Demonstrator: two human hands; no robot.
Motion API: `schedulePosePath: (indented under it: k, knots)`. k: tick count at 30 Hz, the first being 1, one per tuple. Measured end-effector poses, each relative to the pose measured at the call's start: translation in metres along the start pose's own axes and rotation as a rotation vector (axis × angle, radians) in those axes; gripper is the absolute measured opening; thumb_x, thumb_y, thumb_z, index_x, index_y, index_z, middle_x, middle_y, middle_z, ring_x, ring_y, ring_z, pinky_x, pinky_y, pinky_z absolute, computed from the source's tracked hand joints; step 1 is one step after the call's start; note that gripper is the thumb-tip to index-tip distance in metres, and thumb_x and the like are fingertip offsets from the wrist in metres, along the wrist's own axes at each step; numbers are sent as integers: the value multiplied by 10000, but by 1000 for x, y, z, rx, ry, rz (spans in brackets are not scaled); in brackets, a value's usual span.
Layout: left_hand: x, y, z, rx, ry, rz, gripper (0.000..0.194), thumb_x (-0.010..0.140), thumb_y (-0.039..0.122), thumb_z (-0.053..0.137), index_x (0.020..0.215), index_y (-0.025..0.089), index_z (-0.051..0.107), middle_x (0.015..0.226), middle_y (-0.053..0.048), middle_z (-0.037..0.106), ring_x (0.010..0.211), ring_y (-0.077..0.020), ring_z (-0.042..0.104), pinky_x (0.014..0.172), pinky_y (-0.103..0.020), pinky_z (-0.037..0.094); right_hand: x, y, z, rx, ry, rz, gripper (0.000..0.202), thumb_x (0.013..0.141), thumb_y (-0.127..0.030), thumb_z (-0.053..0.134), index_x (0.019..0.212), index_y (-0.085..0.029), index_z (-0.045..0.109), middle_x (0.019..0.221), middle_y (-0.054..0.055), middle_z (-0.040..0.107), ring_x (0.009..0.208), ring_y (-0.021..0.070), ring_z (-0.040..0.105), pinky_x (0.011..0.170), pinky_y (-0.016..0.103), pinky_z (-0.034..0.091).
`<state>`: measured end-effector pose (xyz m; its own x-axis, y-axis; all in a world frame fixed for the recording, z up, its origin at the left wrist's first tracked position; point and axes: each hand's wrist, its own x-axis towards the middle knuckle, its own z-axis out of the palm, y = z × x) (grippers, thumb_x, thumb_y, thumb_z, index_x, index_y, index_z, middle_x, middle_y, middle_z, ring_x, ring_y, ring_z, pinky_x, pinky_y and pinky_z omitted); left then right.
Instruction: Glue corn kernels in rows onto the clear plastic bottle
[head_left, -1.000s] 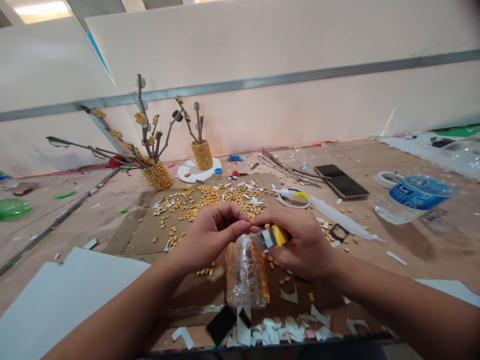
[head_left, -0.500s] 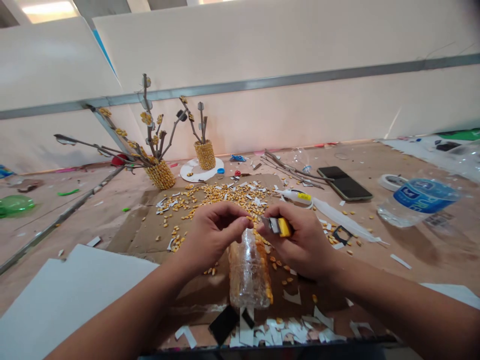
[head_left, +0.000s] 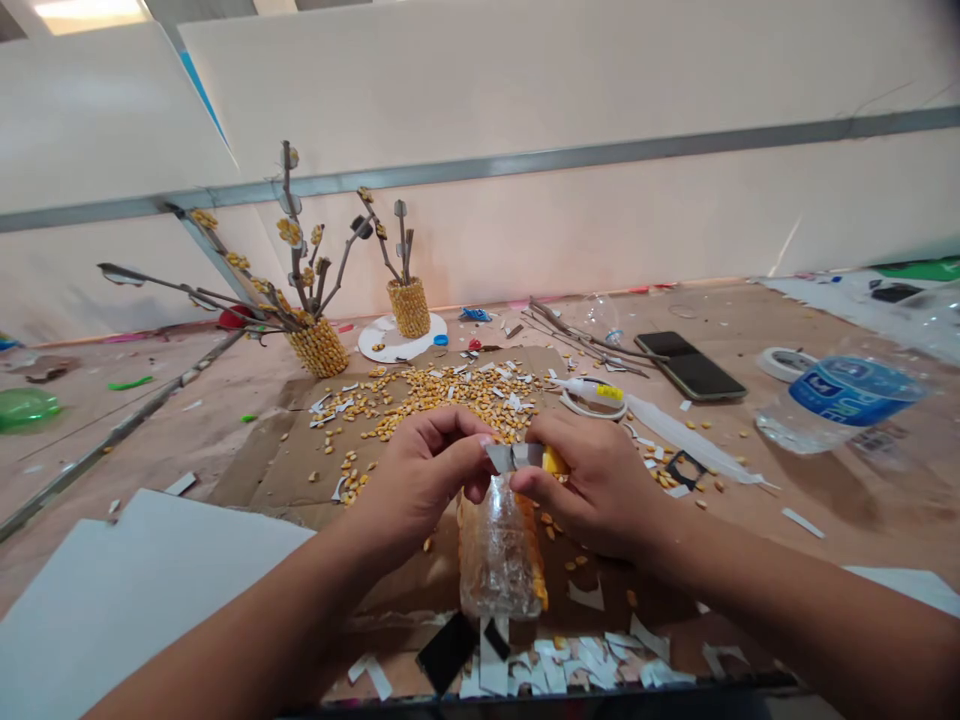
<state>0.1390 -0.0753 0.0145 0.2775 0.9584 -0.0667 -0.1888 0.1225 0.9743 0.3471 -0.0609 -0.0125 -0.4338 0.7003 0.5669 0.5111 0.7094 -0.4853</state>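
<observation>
One clear bottle (head_left: pixel 499 555) under two hands, left (head_left: pixel 424 480), right (head_left: pixel 592 485), both pinching one tape strip (head_left: pixel 511 456)

A single head-worn camera looks forward and down across a littered table (head_left: pixel 750 310), from just above the person's forearms. The left hand (head_left: pixel 424 480) and right hand (head_left: pixel 600 485) sit close, low in the middle of the view; a white partition (head_left: pixel 600 120) closes the far side, well beyond
</observation>
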Motion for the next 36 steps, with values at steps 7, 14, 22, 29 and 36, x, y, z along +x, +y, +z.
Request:
schedulePosePath:
  k: [7, 14, 22, 29, 36]
  knots:
    - [-1, -3, 0, -9, -26, 24, 197, 874, 317, 830, 794, 174, 718, 624, 27, 687, 548, -81, 573, 560, -200, 435, -1, 1, 0, 18, -40, 22, 718, 1047, -802, 345, 733, -196, 568, 656, -1, 562, 593, 146, 507, 604, 292, 271]
    - [0, -2, 3, 46, -22, 43, 147, 844, 278, 802, 796, 181, 702, 643, 40, 648, 545, -85, 514, 549, -217, 394, -1, 0, 1, -19, -28, 2, 733, 1047, -805, 334, 728, -191, 576, 645, -5, 549, 583, 139, 494, 595, 285, 257]
    - [-3, -2, 3, 60, -29, 52, 143, 830, 288, 795, 789, 186, 703, 673, 42, 575, 615, -102, 454, 595, -230, 374, -3, -2, 3, -89, 28, -45, 738, 1054, -794, 336, 706, -188, 577, 654, 5, 549, 582, 136, 478, 584, 293, 235]
    - [-9, -1, 5, -81, -123, 62, 174, 813, 302, 845, 757, 183, 730, 658, 31, 575, 593, -97, 445, 585, -242, 343, 2, 10, 1, 8, 108, 123, 690, 1046, -789, 372, 681, -218, 500, 613, -19, 482, 562, 138, 431, 568, 291, 267]
    - [-8, -1, -2, 22, -69, 17, 235, 829, 364, 856, 777, 177, 725, 641, 28, 581, 571, -94, 440, 545, -237, 314, 6, 23, -4, 205, 151, 183, 311, 1012, -471, 670, 853, -240, 535, 649, -59, 507, 566, 132, 447, 548, 273, 349]
